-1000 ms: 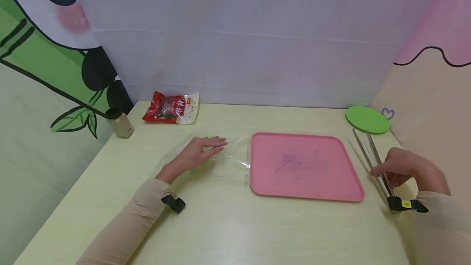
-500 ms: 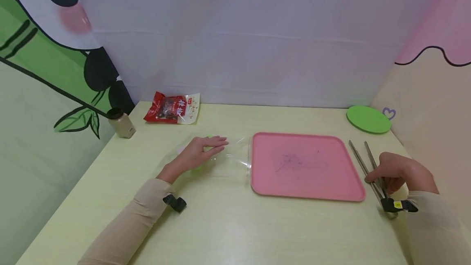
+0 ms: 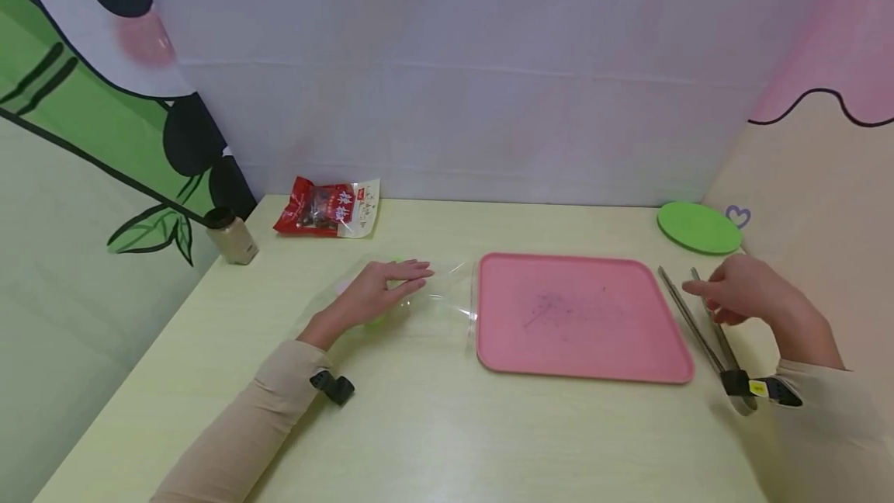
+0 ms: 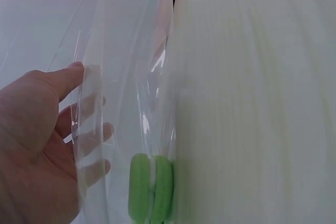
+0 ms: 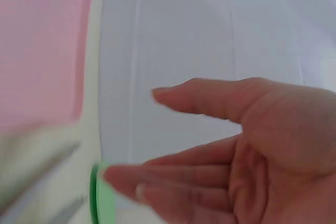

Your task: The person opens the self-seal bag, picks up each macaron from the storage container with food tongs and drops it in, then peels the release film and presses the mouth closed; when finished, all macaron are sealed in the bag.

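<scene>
- Left hand [image 3: 373, 289] is resting straight, ungrasping fingers against the clear plastic bag [image 3: 436, 309], apparently steadying it.
- Right hand [image 3: 757, 289], fingers grasping nothing, is hovering by silver metal tongs [image 3: 694, 320].
- Bag and tongs are flanking the pink rectangular tray [image 3: 587, 352], presumably for access.

Counting hands, I'm showing two: one left hand [image 3: 377, 293] left of centre, one right hand [image 3: 750, 289] at right. I'm wearing two black wrist devices [image 3: 332, 386], one per wrist. One pair of metal tongs [image 3: 691, 320] is lying at right. One pink tray [image 3: 585, 318] is sitting right of centre, one green disc [image 3: 699, 227] farther right. I'm seeing one red-and-white packet [image 3: 328, 208], one dark-lidded jar [image 3: 233, 237], both left; one clear bag [image 3: 447, 301], centre, at least one green piece [image 4: 151, 188] showing through.
</scene>
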Available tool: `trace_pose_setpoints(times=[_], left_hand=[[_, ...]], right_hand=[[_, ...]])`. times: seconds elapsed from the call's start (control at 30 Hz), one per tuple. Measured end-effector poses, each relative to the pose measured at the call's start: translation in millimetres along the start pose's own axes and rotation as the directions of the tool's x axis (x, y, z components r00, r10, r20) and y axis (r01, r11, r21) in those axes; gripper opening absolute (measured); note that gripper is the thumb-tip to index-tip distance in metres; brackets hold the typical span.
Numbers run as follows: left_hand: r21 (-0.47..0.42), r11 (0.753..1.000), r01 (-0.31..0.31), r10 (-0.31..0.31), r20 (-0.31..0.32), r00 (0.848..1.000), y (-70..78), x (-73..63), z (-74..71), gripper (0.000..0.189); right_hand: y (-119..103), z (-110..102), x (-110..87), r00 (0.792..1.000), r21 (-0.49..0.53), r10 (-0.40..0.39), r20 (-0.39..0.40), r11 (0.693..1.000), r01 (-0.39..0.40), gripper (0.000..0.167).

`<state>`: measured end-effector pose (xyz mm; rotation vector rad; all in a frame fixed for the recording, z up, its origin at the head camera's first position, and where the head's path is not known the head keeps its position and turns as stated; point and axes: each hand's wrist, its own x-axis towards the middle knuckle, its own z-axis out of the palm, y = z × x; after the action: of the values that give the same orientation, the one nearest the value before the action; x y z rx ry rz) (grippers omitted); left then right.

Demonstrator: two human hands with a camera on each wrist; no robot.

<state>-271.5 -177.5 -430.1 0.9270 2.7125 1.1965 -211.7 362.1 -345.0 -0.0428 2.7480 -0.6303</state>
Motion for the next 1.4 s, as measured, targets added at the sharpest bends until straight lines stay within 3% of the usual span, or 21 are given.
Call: trace_pose_setpoints(times=[0.2, 0.47, 0.67, 0.73, 0.83, 0.9, 1.03, 1.13, 1.27, 1.4], left_hand=[[-0.013, 1.0, -0.004, 0.004, 0.009, 1.0, -1.9, 0.8, 1.9, 0.032], [0.0, 1.0, -0.023, 0.023, -0.002, 1.0, -2.4, 2.3, 2.1, 0.031], [0.015, 1.0, -0.013, 0.012, 0.007, 1.0, -2.9, 2.4, 1.4, 0.032], [0.016, 1.0, -0.017, 0.017, 0.004, 1.0, -3.2, 2.1, 0.8, 0.031], [0.022, 0.999, -0.036, 0.036, 0.002, 0.999, -4.2, 1.4, 0.0, 0.031], [0.028, 0.998, -0.049, 0.049, -0.004, 0.999, -4.5, 0.8, -0.4, 0.031], [0.026, 0.998, -0.05, 0.05, -0.008, 0.999, -4.2, 0.6, -0.3, 0.032], [0.016, 1.0, -0.016, 0.016, -0.001, 1.0, -3.3, 0.6, 0.2, 0.032], [0.016, 1.0, 0.007, -0.007, 0.008, 1.0, -3.8, 0.4, 1.0, 0.032], [0.027, 1.0, -0.001, 0.001, 0.006, 1.0, -4.1, 0.7, 1.0, 0.031]], right_hand=[[-62.0, 13.5, 7.9, 0.978, 0.062, -0.159, -0.137, 0.984, 0.168, 0.057], [-114.1, 39.0, 35.8, 0.948, 0.213, -0.27, -0.169, 0.929, 0.302, 0.046], [-140.9, 79.0, 53.9, 0.953, 0.395, -0.299, -0.056, 0.87, 0.296, 0.043], [-153.8, 94.9, 55.8, 0.945, 0.461, -0.327, -0.008, 0.837, 0.294, 0.041], [-175.0, 116.8, 54.8, 0.917, 0.552, -0.393, 0.066, 0.78, 0.295, 0.043], [-187.8, 130.3, 53.1, 0.883, 0.612, -0.454, 0.118, 0.733, 0.296, 0.045], [-206.7, 155.7, 49.7, 0.834, 0.701, -0.502, 0.23, 0.679, 0.215, 0.052], [-214.5, 170.4, 45.3, 0.815, 0.766, -0.486, 0.314, 0.637, 0.086, 0.056], [-219.8, 183.5, 40.9, 0.791, 0.838, -0.483, 0.377, 0.542, -0.069, 0.054], [-223.8, 190.5, 38.9, 0.771, 0.887, -0.514, 0.376, 0.441, -0.139, 0.052]])
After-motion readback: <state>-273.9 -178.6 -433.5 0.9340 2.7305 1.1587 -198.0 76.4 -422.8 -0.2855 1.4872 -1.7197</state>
